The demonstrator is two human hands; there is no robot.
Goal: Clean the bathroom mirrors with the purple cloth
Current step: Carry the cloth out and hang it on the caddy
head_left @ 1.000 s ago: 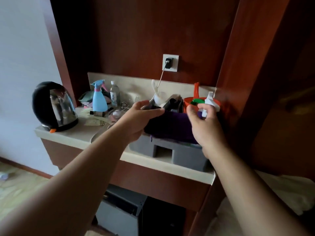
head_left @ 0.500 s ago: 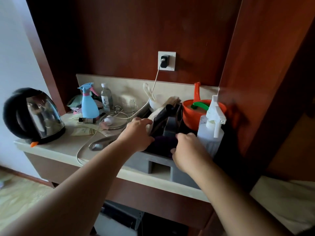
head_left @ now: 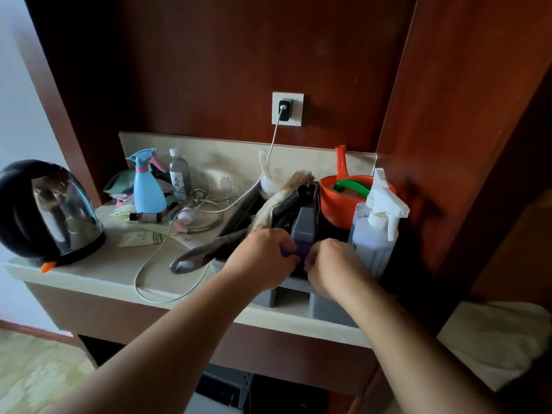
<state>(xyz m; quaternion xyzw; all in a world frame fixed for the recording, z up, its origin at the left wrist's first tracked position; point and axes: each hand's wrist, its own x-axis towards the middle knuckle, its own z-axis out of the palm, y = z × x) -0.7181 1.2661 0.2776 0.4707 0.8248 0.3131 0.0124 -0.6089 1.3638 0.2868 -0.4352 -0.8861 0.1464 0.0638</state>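
Now, centre frame, the left grip [head_left: 260, 258] and right grip [head_left: 331, 264] both pinch the purple cloth [head_left: 300, 251], tucked in the grey caddy [head_left: 325, 306] on the desk [head_left: 98, 273]. Fetching step, seemingly; next, lift it straight out, snag-free.

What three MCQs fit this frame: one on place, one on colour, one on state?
1. The kettle stands: A) at the left end of the counter B) under it C) on the floor.
2. The scoop behind the spray bottle is: A) yellow B) orange C) white.
3. The left hand and right hand: A) both lie open B) lift the kettle C) both grip the purple cloth.
Key: 1A, it sits far left on the countertop; 2B, its bowl and handle are orange; 3C, the fingers of both curl on the cloth between them.
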